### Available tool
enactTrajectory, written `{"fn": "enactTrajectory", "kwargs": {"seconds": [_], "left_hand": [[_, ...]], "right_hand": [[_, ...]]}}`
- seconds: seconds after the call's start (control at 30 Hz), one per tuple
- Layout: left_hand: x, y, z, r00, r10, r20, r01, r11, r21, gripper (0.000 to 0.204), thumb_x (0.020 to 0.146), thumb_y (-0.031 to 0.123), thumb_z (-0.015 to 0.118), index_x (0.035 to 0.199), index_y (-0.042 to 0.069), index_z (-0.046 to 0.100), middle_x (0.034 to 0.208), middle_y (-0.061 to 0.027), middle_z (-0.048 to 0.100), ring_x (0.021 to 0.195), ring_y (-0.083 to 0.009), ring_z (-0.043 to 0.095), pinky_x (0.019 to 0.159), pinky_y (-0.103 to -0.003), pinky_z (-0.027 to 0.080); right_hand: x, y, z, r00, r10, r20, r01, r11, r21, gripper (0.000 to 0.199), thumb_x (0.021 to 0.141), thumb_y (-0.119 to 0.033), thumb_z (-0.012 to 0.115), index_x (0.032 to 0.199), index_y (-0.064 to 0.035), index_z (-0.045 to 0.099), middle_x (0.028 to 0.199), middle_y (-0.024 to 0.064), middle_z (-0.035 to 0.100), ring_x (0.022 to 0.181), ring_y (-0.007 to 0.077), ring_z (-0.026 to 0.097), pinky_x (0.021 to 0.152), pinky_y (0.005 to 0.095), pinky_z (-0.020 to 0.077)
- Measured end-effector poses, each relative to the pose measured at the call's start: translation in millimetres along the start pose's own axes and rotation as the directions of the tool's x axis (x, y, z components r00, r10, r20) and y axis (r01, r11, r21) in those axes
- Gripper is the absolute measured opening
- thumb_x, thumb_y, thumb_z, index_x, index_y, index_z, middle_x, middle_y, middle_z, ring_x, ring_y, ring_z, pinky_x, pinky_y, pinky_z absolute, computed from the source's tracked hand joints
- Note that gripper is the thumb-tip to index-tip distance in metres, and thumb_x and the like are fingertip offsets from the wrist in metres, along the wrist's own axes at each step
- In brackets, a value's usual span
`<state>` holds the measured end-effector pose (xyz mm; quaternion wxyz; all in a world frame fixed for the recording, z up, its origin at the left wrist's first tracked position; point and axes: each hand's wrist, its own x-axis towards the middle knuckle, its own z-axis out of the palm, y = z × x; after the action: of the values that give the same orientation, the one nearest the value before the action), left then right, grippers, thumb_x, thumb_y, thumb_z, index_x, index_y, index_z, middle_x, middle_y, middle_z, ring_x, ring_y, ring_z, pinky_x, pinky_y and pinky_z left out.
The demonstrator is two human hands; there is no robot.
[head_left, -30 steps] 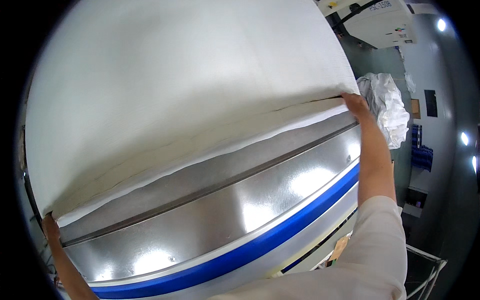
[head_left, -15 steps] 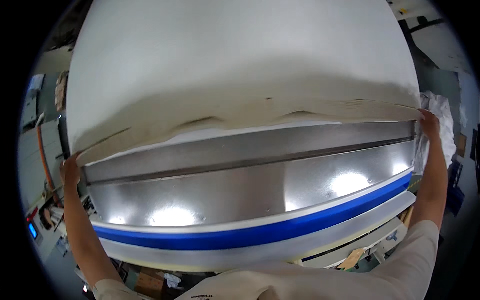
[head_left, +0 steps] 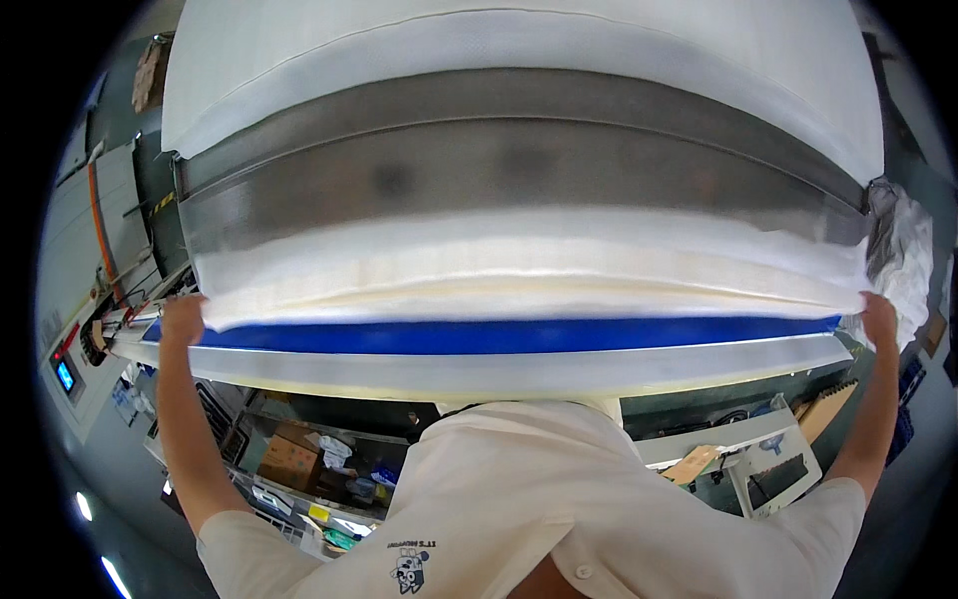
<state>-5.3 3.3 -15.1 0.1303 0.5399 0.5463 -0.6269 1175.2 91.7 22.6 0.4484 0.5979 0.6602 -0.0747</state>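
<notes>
A wide white cloth (head_left: 519,272) is stretched between my two hands, its near edge running along the blue strip (head_left: 499,338). My left hand (head_left: 183,319) is closed on the cloth's left near corner. At the opposite end, my right hand (head_left: 878,317) pinches the right near corner. Soft folds run lengthwise through the cloth. Behind it curves a bare metal plate (head_left: 449,165) with a raised lip, which the cloth partly covers. Farther off, a white sheet-covered surface (head_left: 519,40) begins beyond the metal.
A pale rail (head_left: 519,373) edges the machine close to my body. Crumpled white fabric (head_left: 903,255) hangs at the right end. A lit control screen (head_left: 66,375) and an orange hose (head_left: 101,235) are at left. Below stand a cardboard box (head_left: 289,451) and a white frame (head_left: 773,454).
Both hands have drawn the cloth toward my body, from the far side of the metal to the blue strip. More metal shows behind it, and my view has shifted.
</notes>
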Motion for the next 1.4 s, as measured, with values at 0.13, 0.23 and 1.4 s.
{"fn": "enactTrajectory", "kwargs": {"seconds": [0.13, 0.23, 1.4], "left_hand": [[-22, 54, 14, 0.962, 0.139, 0.235, -0.146, 0.989, 0.012, 0.035, 0.075, 0.01, 0.055, 0.108, 0.016, 0.062, 0.114, -0.0073, 0.06, 0.11, -0.0245, 0.055, 0.095, -0.045, 0.039], [-22, 75, 29, 0.933, 0.159, 0.323, -0.175, 0.984, 0.021, 0.025, 0.077, 0.011, 0.056, 0.1, 0.014, 0.067, 0.11, -0.0084, 0.063, 0.107, -0.0259, 0.057, 0.09, -0.044, 0.043], [-8, 90, -9, 0.886, -0.396, -0.24, 0.232, 0.828, -0.511, 0.034, 0.082, 0.015, 0.043, 0.113, 0.009, 0.055, 0.106, -0.0184, 0.06, 0.095, -0.0371, 0.058, 0.078, -0.047, 0.046]], "right_hand": [[-28, -51, 16, 0.972, 0.027, 0.234, -0.005, 0.995, -0.095, 0.028, 0.076, -0.012, 0.055, 0.103, -0.0142, 0.063, 0.096, 0.0092, 0.063, 0.091, 0.0296, 0.059, 0.079, 0.0413, 0.0483], [-44, -63, 36, 0.964, -0.022, 0.264, 0.064, 0.987, -0.15, 0.018, 0.079, -0.013, 0.052, 0.093, -0.0122, 0.064, 0.09, 0.0102, 0.062, 0.089, 0.0314, 0.059, 0.079, 0.0422, 0.0482], [-38, -48, 69, 0.783, 0.573, 0.242, -0.561, 0.818, -0.122, 0.021, 0.077, -0.019, 0.06, 0.094, -0.0094, 0.067, 0.102, 0.0117, 0.065, 0.096, 0.0283, 0.063, 0.08, 0.0404, 0.0501]]}}
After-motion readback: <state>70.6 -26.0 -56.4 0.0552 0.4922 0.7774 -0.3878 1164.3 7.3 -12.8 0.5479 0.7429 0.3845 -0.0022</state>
